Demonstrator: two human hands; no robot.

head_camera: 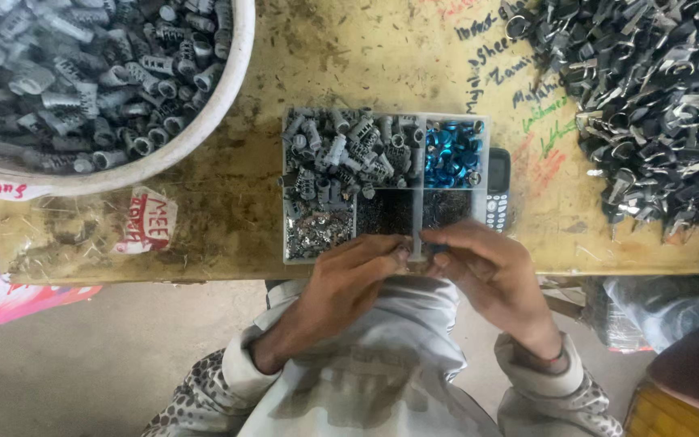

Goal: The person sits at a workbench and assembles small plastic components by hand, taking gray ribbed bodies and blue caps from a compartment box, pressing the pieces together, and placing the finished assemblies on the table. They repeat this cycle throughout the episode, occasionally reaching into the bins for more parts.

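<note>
Both my hands meet at the near edge of the table, right over the front rim of the clear compartment box (386,117). My left hand (341,287) has its fingers (398,252) pinched together on something tiny that I cannot make out, and my right hand (491,279) is closed the same way just beside it, a bit of dark blue showing under the fingertips. The box holds grey ribbed plugs (349,154), shiny blue caps (453,152) and small dark bits in the front cells. Working this close to the edge, a slip of my pinch could drop the piece off the table onto the concrete floor (82,364), or my wrists could nudge the box. The table (228,210) is scuffed yellow wood with scribbles, carrying a white basin (232,89) of grey plugs at the far left corner, a heap of dark metal clips (649,97) at the far right, and a keypad phone (497,190) touching the box.
</note>
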